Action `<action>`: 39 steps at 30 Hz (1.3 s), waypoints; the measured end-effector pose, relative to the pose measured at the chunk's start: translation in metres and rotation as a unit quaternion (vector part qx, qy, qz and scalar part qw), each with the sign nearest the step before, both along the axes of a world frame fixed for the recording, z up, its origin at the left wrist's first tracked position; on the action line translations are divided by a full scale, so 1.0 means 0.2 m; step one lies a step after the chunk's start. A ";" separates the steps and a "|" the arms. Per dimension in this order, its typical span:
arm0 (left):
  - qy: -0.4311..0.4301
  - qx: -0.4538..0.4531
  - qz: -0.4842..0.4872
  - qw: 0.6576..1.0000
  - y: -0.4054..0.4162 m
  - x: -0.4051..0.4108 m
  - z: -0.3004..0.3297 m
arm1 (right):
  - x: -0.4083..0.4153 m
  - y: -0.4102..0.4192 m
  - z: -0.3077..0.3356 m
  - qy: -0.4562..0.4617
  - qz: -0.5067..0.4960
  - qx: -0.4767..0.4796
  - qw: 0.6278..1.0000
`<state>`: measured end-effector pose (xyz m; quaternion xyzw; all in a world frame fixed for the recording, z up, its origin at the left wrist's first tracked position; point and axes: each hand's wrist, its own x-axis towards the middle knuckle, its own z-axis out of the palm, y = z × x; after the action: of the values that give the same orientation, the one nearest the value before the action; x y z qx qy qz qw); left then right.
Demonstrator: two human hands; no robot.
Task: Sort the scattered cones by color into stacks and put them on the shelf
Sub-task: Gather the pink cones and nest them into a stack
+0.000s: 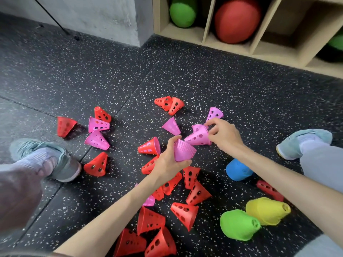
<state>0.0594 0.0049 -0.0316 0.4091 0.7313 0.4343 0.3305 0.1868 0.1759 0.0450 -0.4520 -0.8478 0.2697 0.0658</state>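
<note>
So from my feed: the speckled black floor [204,86] takes up most of the view, with the wooden shelf [207,30] up top holding a red ball [237,19] and a green ball [182,13]. Red cones [185,213] lie tipped over everywhere, loose pink ones [97,140] off to the left. Left hand [168,160] is wrapped around a pink stack [183,150]. Right hand [223,133] is pinching a pink cone [198,137] just beside that stack.
</note>
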 end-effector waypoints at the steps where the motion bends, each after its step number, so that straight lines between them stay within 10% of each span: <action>1: -0.002 0.007 0.000 1.000 0.00 0.01 0.02 | -0.01 -0.01 0.05 -0.002 0.014 0.005 1.000; 17: -0.072 0.170 0.068 0.980 0.05 0.21 0.44 | 0.07 -0.02 0.71 0.057 0.263 -0.053 0.962; 39: -0.088 0.185 0.013 0.979 0.49 0.13 0.48 | 0.04 0.21 0.69 0.024 0.248 0.063 0.966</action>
<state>0.0860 0.1029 0.0650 0.4142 0.6117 0.6004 0.3063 0.1946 0.2187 0.1827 -0.2158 -0.9469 0.2342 0.0455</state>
